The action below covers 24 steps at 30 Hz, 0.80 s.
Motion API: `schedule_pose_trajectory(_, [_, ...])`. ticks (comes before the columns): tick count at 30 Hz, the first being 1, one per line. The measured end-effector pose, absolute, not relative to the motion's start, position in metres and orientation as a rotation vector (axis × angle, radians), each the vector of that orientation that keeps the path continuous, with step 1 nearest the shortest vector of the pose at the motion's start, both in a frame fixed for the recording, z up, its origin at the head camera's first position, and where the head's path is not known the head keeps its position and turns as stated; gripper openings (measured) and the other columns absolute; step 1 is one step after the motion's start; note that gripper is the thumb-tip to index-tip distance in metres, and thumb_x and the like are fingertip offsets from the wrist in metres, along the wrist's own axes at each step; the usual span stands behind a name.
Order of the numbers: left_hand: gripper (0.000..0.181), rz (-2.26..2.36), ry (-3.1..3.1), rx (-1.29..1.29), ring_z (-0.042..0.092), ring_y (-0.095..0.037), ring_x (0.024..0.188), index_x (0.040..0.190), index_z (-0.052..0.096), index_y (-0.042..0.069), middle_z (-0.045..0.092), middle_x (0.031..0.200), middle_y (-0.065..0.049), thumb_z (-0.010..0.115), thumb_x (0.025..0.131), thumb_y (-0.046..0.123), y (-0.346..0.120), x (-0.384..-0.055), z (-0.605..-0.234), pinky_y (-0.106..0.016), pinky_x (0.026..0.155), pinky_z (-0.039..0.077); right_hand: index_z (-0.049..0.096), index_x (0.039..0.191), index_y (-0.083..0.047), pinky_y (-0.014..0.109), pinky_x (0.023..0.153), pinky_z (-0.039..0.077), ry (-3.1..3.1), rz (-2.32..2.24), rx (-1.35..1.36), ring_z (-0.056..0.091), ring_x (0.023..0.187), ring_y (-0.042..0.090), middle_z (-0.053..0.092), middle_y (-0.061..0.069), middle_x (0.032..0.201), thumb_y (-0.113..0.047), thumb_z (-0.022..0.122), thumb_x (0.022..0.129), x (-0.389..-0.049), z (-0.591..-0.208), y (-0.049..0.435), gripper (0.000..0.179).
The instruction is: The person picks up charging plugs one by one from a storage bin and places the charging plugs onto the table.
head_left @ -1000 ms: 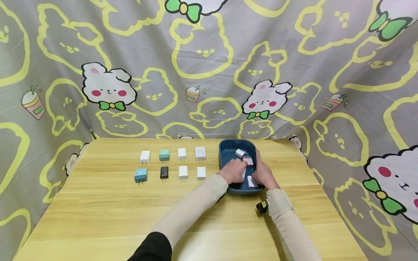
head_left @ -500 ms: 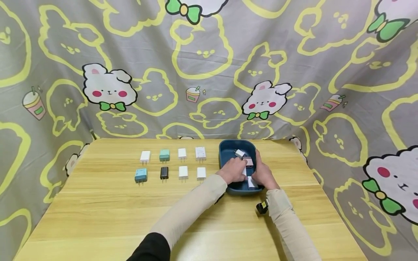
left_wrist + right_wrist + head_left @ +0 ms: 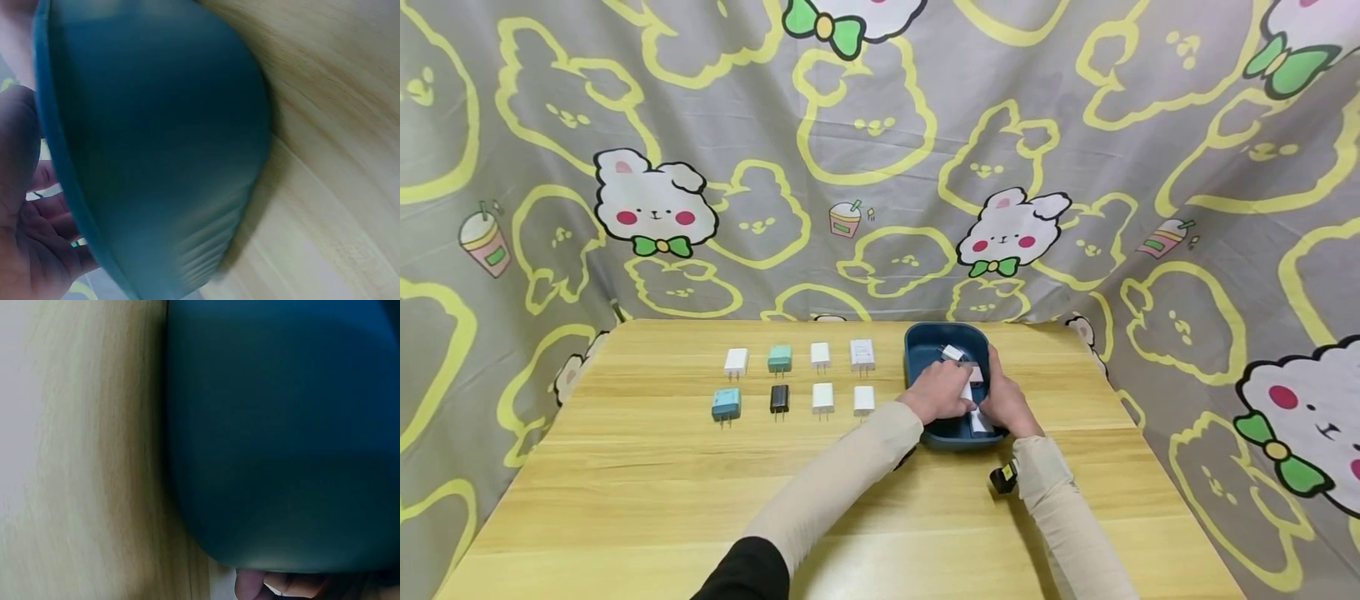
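Observation:
My left hand (image 3: 938, 392) reaches over the left rim of a dark blue plastic bin (image 3: 922, 333), its thumb and fingers pinching a white charger (image 3: 967, 393). The left wrist view shows this hand's curled fingers (image 3: 53, 215) beyond the bin's rim; the charger is hidden there. My right hand (image 3: 1009, 404) holds the bin's right wall, fingers along the outside and thumb toward the inside. Inside the bin lie a white charger (image 3: 952, 352) with metal prongs, a pinkish charger (image 3: 975, 372) partly covered by the left hand, and another white charger (image 3: 981, 422) near the front.
Two rows of wall chargers lie left of the bin, prongs toward me. They include a green charger (image 3: 780, 358), a blue charger (image 3: 726, 403), a black charger (image 3: 779, 397) and several white ones. A patterned curtain (image 3: 880, 208) surrounds the wooden table (image 3: 662, 492).
My left hand has shifted slightly right inside the bin, and the white charger at its fingers has moved with it. The right hand stays at the bin's wall; the rows are unchanged.

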<state>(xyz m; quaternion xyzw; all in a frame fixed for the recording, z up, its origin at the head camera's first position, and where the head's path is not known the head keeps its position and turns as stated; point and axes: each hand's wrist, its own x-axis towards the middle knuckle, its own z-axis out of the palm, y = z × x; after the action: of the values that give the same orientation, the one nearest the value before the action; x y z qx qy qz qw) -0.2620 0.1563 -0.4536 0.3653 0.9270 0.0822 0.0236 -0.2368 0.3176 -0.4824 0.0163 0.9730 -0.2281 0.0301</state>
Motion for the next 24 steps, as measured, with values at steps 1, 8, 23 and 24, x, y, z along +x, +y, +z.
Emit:
schedule_pose_trajectory(1, [0.059, 0.248, 2.873, 1.131, 0.069, -0.022, 0.107, 0.14, 0.058, 0.014, 0.068, 0.128, -0.007, 0.07, 0.093, 0.047, 0.156, -0.262, -0.453, -0.034, 0.093, 0.057, -0.001, 0.16, -0.003, 0.051, 0.076, 0.052, 2.998, -0.703, 0.044, 0.063, 0.078, 0.036, 0.065, 0.035, 0.102, 0.002, 0.066, 0.083, -0.237, -0.482, 0.317, 0.102])
schedule_pose_trajectory(8, [0.062, 0.216, 2.901, 1.147, 0.069, -0.021, 0.107, 0.144, 0.054, 0.015, 0.067, 0.132, -0.007, 0.069, 0.094, 0.049, 0.157, -0.26, -0.447, -0.035, 0.092, 0.058, -0.002, 0.16, -0.002, 0.055, 0.084, 0.052, 2.996, -0.71, 0.038, 0.065, 0.086, 0.042, 0.064, 0.039, 0.112, -0.005, 0.069, 0.085, -0.237, -0.483, 0.317, 0.103])
schedule_pose_trajectory(23, [0.058, 0.208, 2.973, 1.182, 0.071, -0.02, 0.091, 0.137, 0.06, 0.02, 0.071, 0.124, -0.001, 0.071, 0.091, 0.053, 0.148, -0.26, -0.437, -0.035, 0.079, 0.059, -0.004, 0.161, -0.006, 0.048, 0.074, 0.051, 2.957, -0.74, 0.075, 0.062, 0.078, 0.035, 0.065, 0.035, 0.107, 0.003, 0.063, 0.084, -0.238, -0.484, 0.318, 0.103])
schedule_pose_trajectory(24, [0.057, 0.205, 2.973, 1.181, 0.071, -0.019, 0.092, 0.137, 0.06, 0.021, 0.071, 0.125, 0.0, 0.071, 0.091, 0.053, 0.147, -0.26, -0.437, -0.035, 0.079, 0.059, -0.005, 0.161, -0.007, 0.047, 0.074, 0.051, 2.95, -0.742, 0.081, 0.061, 0.078, 0.035, 0.065, 0.034, 0.107, 0.004, 0.063, 0.083, -0.239, -0.484, 0.318, 0.103])
